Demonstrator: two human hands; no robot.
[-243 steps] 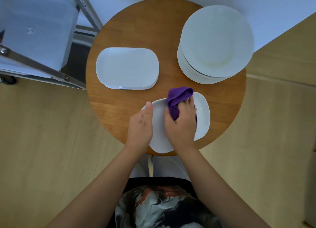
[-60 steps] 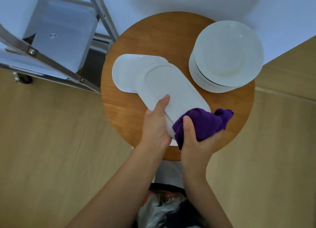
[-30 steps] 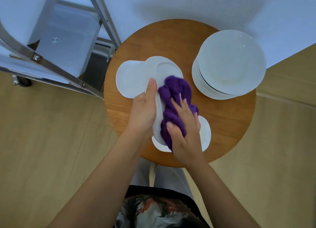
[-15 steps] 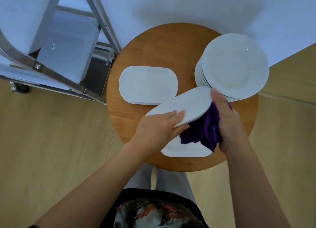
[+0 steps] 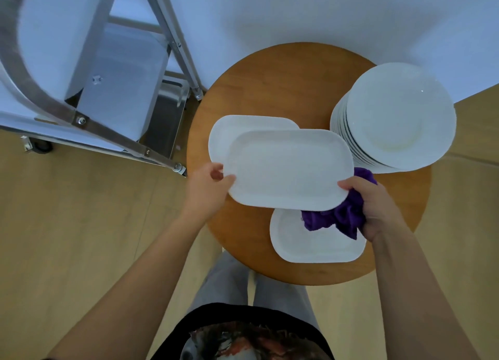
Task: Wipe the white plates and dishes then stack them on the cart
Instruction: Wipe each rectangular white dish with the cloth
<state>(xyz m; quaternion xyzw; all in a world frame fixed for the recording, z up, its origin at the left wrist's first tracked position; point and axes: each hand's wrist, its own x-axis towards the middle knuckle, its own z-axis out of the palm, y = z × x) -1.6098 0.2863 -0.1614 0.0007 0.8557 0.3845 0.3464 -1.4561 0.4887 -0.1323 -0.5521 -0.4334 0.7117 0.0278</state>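
to the left of the round table [image 5: 283, 84] stands the cart [image 5: 89, 94], big and grey, with a flat shelf and metal bars. it is the place where the clean dishes must go, and from here it lies up and to the left of both hands. next in size is the tall stack of round plates [image 5: 397, 116], which sits on the far right part of the table, well away from the cart.

over the middle of the table is the long dish [image 5: 289, 167], held up in the air and lying nearly flat. its long side runs left to right, so one short end points toward the cart. the left hand [image 5: 208, 189] has its grip on that left end, thumb on top and fingers curled under the rim. the right hand [image 5: 372, 205] pinches the right end with the thumb and also keeps the purple cloth [image 5: 334, 219] bunched in its fingers. the left hand is the nearer one to the cart, so i think the dish would best go left end first.

the long dish is plain white, smooth, with soft round corners and a low raised rim. it looks clean, with no marks i can see.

a second dish [image 5: 235, 130] of the same shape peeks out from under it, on the table. a third dish [image 5: 316, 243] sits near the front edge, with the cloth hanging just over it.
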